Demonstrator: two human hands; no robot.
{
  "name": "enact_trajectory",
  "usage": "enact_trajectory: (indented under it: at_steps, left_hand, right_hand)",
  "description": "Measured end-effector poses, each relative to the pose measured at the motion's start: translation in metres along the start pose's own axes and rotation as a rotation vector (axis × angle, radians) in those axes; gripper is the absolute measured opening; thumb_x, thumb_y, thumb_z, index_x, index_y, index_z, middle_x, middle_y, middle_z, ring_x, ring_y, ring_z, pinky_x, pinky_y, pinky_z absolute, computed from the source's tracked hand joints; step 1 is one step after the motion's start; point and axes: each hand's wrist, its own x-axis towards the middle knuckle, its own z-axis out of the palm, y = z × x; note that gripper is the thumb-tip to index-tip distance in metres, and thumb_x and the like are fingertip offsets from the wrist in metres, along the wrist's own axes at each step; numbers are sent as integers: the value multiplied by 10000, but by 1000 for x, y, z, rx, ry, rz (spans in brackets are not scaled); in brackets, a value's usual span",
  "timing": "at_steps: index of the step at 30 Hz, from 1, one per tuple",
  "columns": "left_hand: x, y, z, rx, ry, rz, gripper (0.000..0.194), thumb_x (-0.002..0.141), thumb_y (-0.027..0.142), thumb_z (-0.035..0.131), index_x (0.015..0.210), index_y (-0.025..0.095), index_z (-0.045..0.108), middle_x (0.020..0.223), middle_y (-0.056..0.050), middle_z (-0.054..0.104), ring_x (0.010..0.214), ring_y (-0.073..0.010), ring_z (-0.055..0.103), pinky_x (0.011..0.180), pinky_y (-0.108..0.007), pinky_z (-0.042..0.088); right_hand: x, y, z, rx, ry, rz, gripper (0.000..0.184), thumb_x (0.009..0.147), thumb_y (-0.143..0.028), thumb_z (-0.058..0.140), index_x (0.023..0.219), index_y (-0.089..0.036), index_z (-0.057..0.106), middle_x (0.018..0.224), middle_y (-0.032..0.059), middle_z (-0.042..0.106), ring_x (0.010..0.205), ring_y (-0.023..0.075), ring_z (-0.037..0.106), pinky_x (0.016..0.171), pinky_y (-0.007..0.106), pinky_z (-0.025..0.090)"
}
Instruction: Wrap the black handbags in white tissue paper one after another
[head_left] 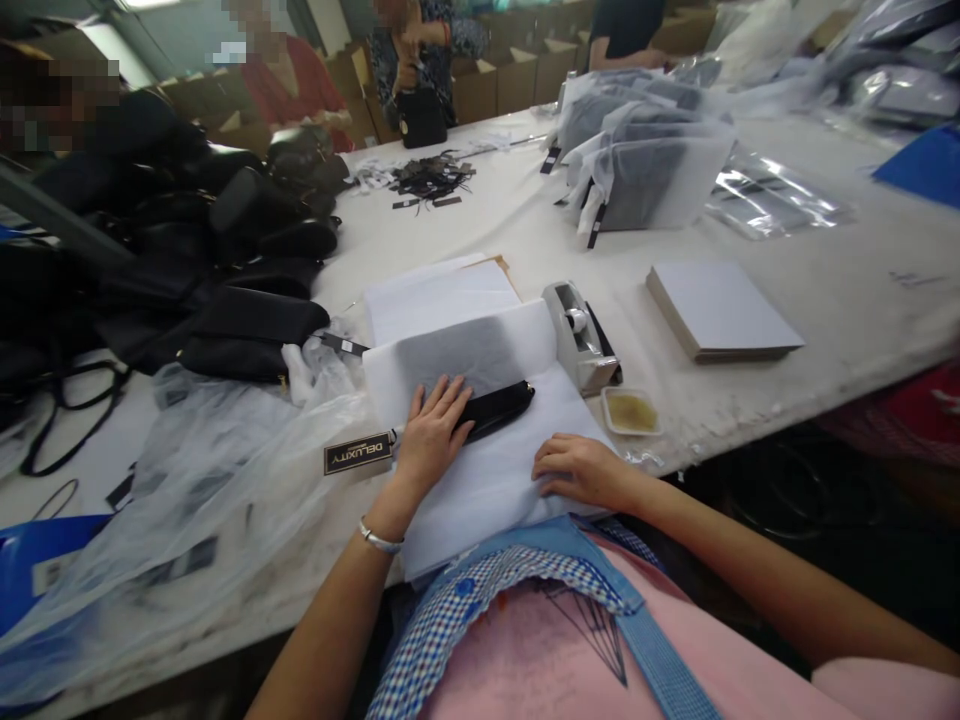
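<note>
A small black bag (504,404) lies on a sheet of white tissue paper (491,490) in front of me. The sheet's far part is folded over it, and the dark shape shows through. My left hand (433,432) rests open across the folded paper and the bag's near side, fingers stretched out. A black hang tag (358,453) with gold "DELUXITY" lettering sticks out left of that hand. My right hand (576,470) lies on the paper's right part, fingers loosely bent and apart from the bag. It appears to hold nothing.
A tape dispenser (581,335) and a small dish of yellowish stuff (631,411) stand at right, near a stack of boards (720,310). Black bags (247,330) pile up at left beside clear plastic (202,470). Wrapped bags (652,165) stand farther back; people work across the table.
</note>
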Motion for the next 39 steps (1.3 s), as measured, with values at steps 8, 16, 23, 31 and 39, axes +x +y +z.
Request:
enact_trajectory:
  at_steps: [8,16,23,31,39]
  left_hand:
    - [5,2,-11,-46,-35,-33,441,992,387,439,1391,207,491,1513,-62,442,1430,-267,342,1180,-523,229]
    - [31,0,-59,-187,-351,-126,570,997,568,249,1404,244,483,1484,-36,486,1427,-252,351,1154,-461,288]
    - [48,0,-87,-203,-488,-92,561,901,641,440,1290,269,599,1353,-48,615,1324,-279,493,1060,-361,406]
    - [57,4,-70,-24,-322,-217,248,889,276,511,1047,219,693,960,-83,755,927,-274,702,781,-345,511]
    - [49,-5,-71,-50,-249,-179,327,791,187,580,1102,278,626,998,-13,749,924,-240,705,753,-299,506]
  right_hand:
    - [14,-8,-16,108,-14,110,202,924,-360,592,884,-258,761,886,5,734,839,161,666,783,254,497]
    - [60,-27,-65,103,120,238,202,886,-365,612,866,-230,761,854,8,753,803,175,667,755,261,477]
    - [103,-12,-89,-112,171,318,186,884,-363,609,881,-260,763,846,-1,757,808,192,671,707,271,449]
    - [108,-25,-76,-387,270,107,575,787,-582,704,1190,-179,624,1097,93,717,1031,275,644,1006,406,395]
    - [137,0,-64,-509,186,70,93,827,-124,641,877,-202,655,907,31,713,912,210,625,905,321,404]
